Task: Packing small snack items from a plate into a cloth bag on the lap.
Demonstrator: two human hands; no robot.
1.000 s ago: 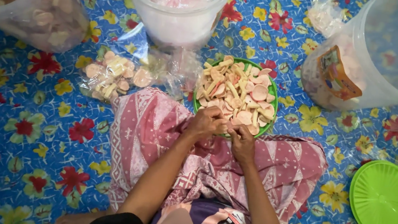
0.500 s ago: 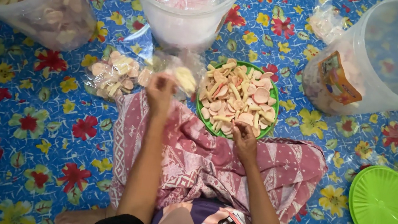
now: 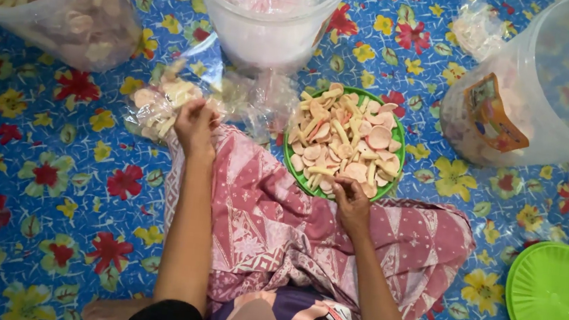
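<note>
left hand (image 3: 195,124) now dropped onto the bag (image 3: 161,101), fingers curled on it; right hand (image 3: 351,193) pinches crackers at plate (image 3: 289,164) edge, nearer

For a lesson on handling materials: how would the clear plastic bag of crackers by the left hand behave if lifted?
The bag looks thin and crumpled, so probably floppy. Its crackers seem light and brittle, likely to shift and crack if squeezed.
</note>
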